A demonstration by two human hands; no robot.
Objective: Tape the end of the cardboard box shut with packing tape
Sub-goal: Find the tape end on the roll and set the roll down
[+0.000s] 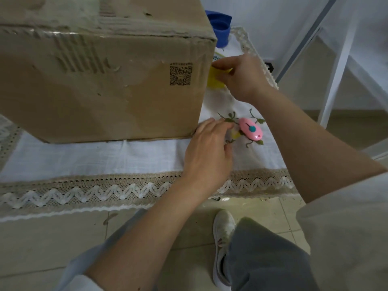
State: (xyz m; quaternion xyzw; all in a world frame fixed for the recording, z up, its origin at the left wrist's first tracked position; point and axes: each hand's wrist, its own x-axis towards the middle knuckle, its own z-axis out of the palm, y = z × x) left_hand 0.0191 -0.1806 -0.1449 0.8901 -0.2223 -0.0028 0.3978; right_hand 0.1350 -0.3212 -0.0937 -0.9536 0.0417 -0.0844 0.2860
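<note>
A large worn cardboard box (100, 80) with a printed QR code stands on a table under a white cloth (84, 156). My right hand (241, 76) is at the box's right end, fingers closed on a yellowish roll of packing tape (215, 80) that is partly hidden behind the box corner. My left hand (210, 148) hovers low by the box's bottom right corner, fingers spread, just left of a pink oval cutter with a teal button (251, 129) lying on the cloth. The box's right end face is out of sight.
A blue container (220, 28) stands behind the box at the table's far right. The cloth has a lace border (105, 192) along the near edge. White metal frame legs (336, 70) rise at the right. My leg and shoe (223, 244) are on the tiled floor.
</note>
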